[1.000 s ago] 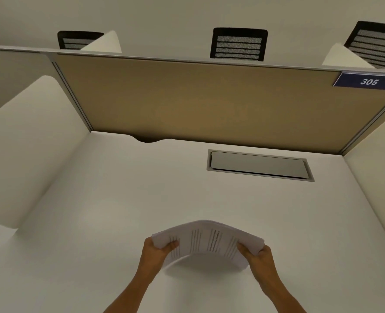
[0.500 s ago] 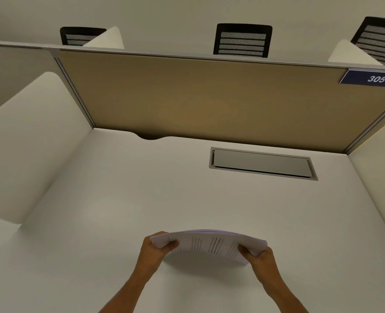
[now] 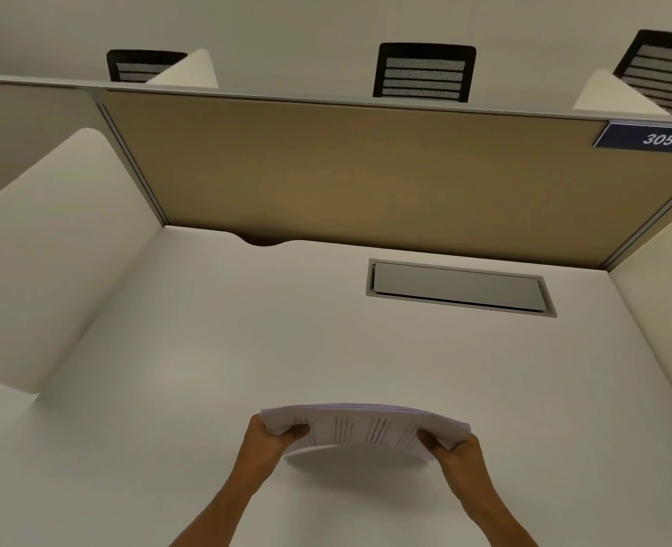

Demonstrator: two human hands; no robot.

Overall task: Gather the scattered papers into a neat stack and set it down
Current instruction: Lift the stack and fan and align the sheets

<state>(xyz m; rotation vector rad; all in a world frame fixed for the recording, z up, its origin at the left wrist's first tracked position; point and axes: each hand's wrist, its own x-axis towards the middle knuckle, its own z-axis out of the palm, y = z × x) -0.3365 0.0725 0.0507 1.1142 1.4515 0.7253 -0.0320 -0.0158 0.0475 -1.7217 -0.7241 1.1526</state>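
Two bare forearms, left hand [image 3: 265,444] and right hand [image 3: 458,454], no sleeves

One sign could be read: the number "305" stood in white slanted digits on a dark blue plate [image 3: 650,138] fixed at the top right corner of the tan partition [image 3: 366,171] behind the counter. The stack of papers [image 3: 366,428] carried short columns of dark printed lines on its facing sheet, but these were too small and blurred to make out as words. No other text, brand or label showed anywhere in view.
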